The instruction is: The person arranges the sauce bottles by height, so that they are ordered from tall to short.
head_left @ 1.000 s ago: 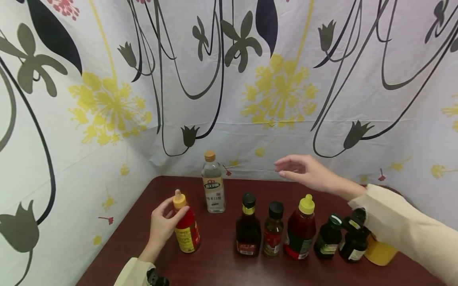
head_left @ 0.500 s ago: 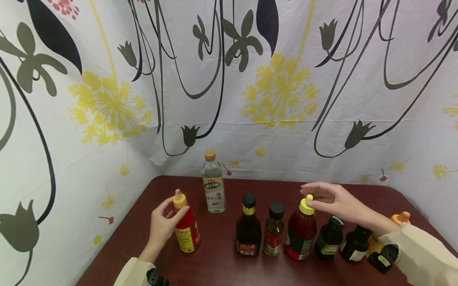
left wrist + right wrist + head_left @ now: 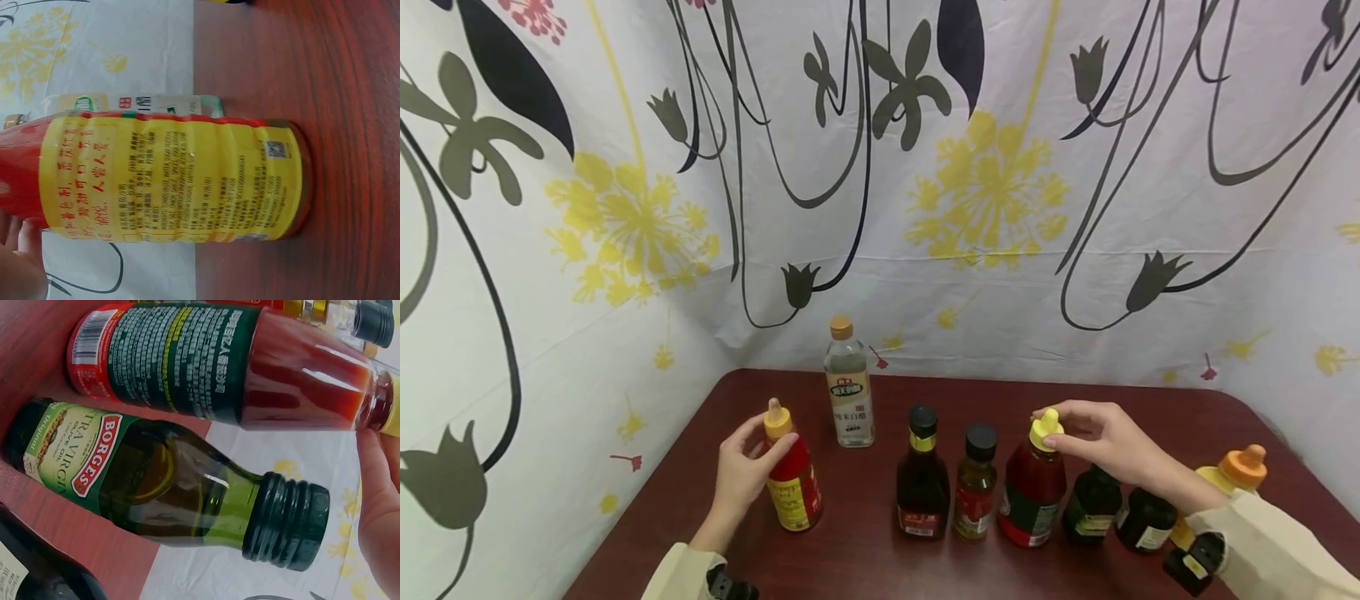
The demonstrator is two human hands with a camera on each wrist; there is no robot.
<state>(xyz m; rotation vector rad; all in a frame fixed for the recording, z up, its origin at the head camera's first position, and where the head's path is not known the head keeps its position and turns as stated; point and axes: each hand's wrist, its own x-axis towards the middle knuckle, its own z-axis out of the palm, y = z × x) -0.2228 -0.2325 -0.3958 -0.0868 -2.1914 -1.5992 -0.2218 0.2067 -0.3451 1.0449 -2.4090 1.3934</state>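
Observation:
At the left, my left hand (image 3: 741, 475) grips an upright ketchup bottle (image 3: 795, 496) around its upper part, just under the yellow nozzle cap. Its yellow label fills much of the left wrist view, with fingertips (image 3: 28, 240) against the red shoulder. My right hand (image 3: 1112, 437) pinches the yellow cap of a red sauce bottle (image 3: 1032, 492) between thumb and fingers. That bottle stands upright in the row and has a green label. In the right wrist view, the thumb (image 3: 375, 462) lies at the neck by the cap. An olive oil bottle (image 3: 169, 481) stands beside it.
A clear vinegar bottle (image 3: 852, 400) stands farther back. Left of the sauce bottle are a dark bottle (image 3: 922, 483) and a small black-capped bottle (image 3: 976, 492). Another dark bottle (image 3: 1145, 521) and an orange-capped bottle (image 3: 1242, 469) are under the right forearm. A patterned cloth (image 3: 880, 208) hangs behind the table (image 3: 850, 550).
My right hand has come down and to the right from above the table onto the sauce bottle's yellow cap. The left hand has stayed on the ketchup bottle.

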